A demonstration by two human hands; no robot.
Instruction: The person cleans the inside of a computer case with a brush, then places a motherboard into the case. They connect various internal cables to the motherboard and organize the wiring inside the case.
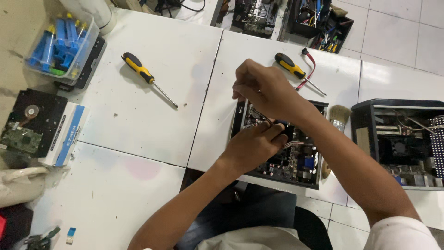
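A small open black computer case holding a circuit board lies on the white table in front of me. My left hand reaches in from the lower left, its fingers closed around a small black part with thin wires at the middle of the board. Just above it, my right hand hovers over the board's far left corner. Its fingertips are pinched on thin wires that run down toward the black part. Both hands hide much of the board.
A yellow-and-black screwdriver lies at the left, and another sits beside a red cable behind the case. A brush and a larger open computer case are at the right. A tub of blue syringes and a hard drive sit far left.
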